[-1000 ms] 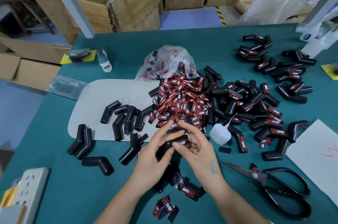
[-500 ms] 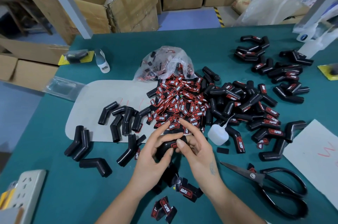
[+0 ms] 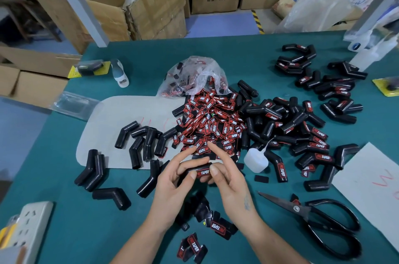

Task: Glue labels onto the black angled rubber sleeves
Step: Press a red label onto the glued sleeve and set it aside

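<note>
My left hand [image 3: 172, 179] and my right hand [image 3: 231, 181] hold one black angled rubber sleeve [image 3: 195, 169] between them above the table's near middle. A red and black label [image 3: 203, 173] lies on its upper face, with both thumbs pressed at its ends. Behind the hands sits a heap of loose labels [image 3: 211, 125]. Unlabelled sleeves [image 3: 142, 140] lie to the left, and labelled sleeves [image 3: 302, 134] are piled to the right. A small white glue bottle [image 3: 255, 159] stands just right of my hands.
Black scissors [image 3: 319, 218] lie at the near right beside a white sheet [image 3: 371, 186]. A clear bag [image 3: 194, 76] of labels sits behind the heap. A white power strip [image 3: 28, 227] is at the near left. Cardboard boxes [image 3: 138, 9] stand beyond the green table [image 3: 75, 231].
The sleeve has turned in my hands so its label now faces up, and both thumbs have come to rest on the label's ends.
</note>
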The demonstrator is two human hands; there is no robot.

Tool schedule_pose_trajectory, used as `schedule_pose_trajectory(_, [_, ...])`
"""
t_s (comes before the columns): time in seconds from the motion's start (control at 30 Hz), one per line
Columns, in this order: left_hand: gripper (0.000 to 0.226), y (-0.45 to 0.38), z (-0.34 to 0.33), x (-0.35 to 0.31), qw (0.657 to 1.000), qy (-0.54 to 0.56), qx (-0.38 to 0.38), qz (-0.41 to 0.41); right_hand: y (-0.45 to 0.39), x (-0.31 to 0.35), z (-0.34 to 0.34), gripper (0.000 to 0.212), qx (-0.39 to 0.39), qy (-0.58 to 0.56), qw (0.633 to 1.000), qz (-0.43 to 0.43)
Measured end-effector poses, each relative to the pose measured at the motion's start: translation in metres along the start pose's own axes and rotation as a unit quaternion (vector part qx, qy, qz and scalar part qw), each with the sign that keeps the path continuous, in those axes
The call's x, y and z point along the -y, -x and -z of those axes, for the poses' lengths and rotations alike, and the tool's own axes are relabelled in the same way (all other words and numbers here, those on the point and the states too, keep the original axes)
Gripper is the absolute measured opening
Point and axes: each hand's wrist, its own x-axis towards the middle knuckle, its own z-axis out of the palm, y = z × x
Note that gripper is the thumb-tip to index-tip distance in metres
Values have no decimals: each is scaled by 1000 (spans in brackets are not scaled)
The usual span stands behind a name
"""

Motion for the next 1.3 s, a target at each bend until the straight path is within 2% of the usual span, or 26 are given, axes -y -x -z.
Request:
schedule_pose_trajectory(0.23, [48, 2, 4, 6, 997, 64, -2, 39, 0, -4, -5, 63, 1, 48, 999, -26])
schedule_pose_trajectory(0.43, [43, -1, 4, 6, 989, 123, -16, 76, 0, -5, 2, 57, 30, 67, 997, 10])
schedule_pose_trajectory(0.6, [20, 0, 1, 3, 998, 52, -22, 34, -4, -4, 9, 51, 53, 60, 997, 2])
schedule_pose_trajectory(0.77, [21, 0, -3, 0, 999, -46, -24, -16, -4, -2, 14, 45, 60, 28, 997, -32])
schedule_pose_trajectory(0.9, [12, 0, -6, 3, 986, -136, -43, -89, -3, 2, 10, 44, 66, -20, 996, -56])
schedule_pose_trajectory(1.13, [17, -1, -1, 4, 973, -170, -53, -145, -3, 12, 8, 46, 72, -39, 993, -83])
schedule_pose_trajectory(1.3, [23, -4, 6, 1, 980, -164, -16, -115, -5, 13, 10, 41, 44, -62, 992, -99])
